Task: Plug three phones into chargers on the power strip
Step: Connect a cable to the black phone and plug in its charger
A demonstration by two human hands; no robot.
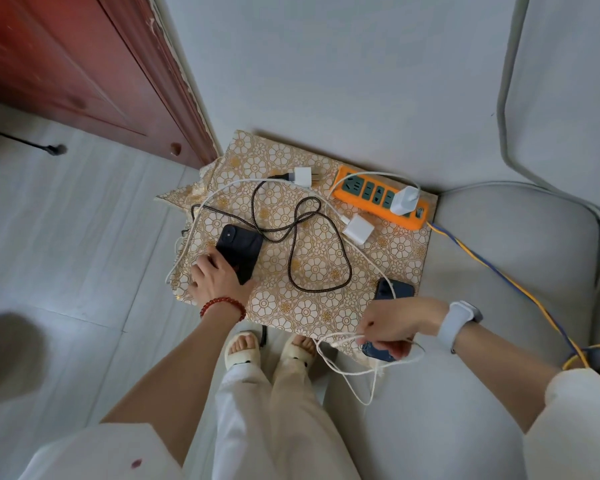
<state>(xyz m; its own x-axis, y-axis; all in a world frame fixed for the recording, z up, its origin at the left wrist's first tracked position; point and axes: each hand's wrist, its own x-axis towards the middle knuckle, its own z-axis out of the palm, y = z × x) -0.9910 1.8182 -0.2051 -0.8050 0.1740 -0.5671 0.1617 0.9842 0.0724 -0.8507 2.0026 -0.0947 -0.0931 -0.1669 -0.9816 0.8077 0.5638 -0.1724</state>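
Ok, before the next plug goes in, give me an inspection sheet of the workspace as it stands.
Surface: small table under a floral cloth, wedged between door and sofa.
Job's things: orange power strip with one white charger plugged in; two white chargers loose; black phone; blue phone.
Clutter: nothing seen.
Hands: left hand rests on the black phone; right hand grips the blue phone and a white cable.
Cables: dark braided cable looped across the cloth; blue-yellow cord trails right.
Surroundings: red door, grey sofa, tiled floor.
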